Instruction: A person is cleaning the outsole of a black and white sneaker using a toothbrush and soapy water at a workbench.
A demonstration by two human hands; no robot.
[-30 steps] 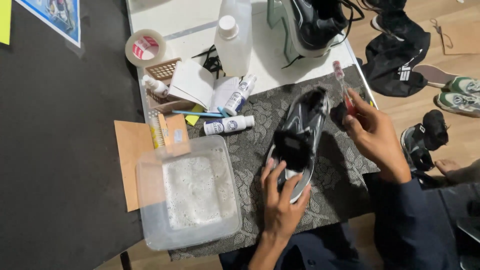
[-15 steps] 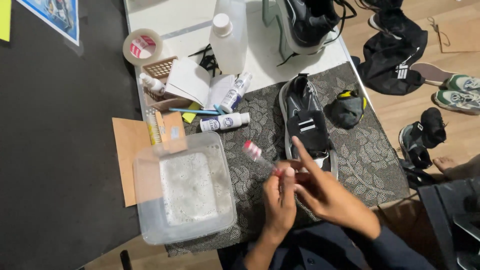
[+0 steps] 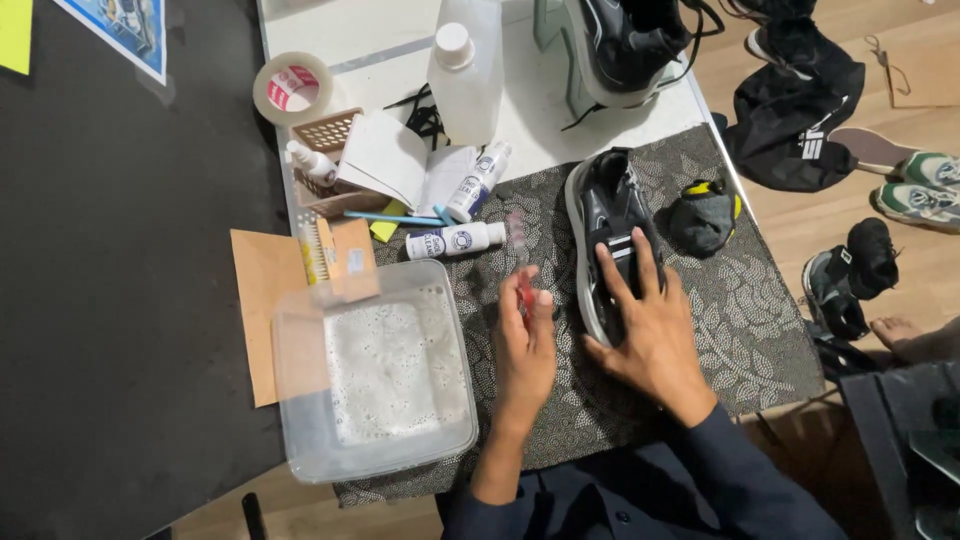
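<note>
A black sneaker (image 3: 610, 225) lies on a dark patterned mat (image 3: 760, 330). My right hand (image 3: 645, 335) rests flat on its near half, fingers spread over the tongue. Just left of the sneaker, my left hand (image 3: 525, 350) is shut on a small red-handled brush (image 3: 520, 285), which points away from me and is blurred. A clear plastic tub of foamy water (image 3: 375, 375) stands left of that hand.
Two small white bottles (image 3: 455, 240) lie by the tub, with a large white bottle (image 3: 465, 75), a tape roll (image 3: 292, 88) and a second sneaker (image 3: 630, 45) behind. A crumpled black cloth piece (image 3: 705, 215) sits right of the sneaker. Shoes (image 3: 850, 275) lie on the floor.
The brush went from my right hand to my left. My left hand let go of the sneaker, which now lies flat on the mat under my right hand.
</note>
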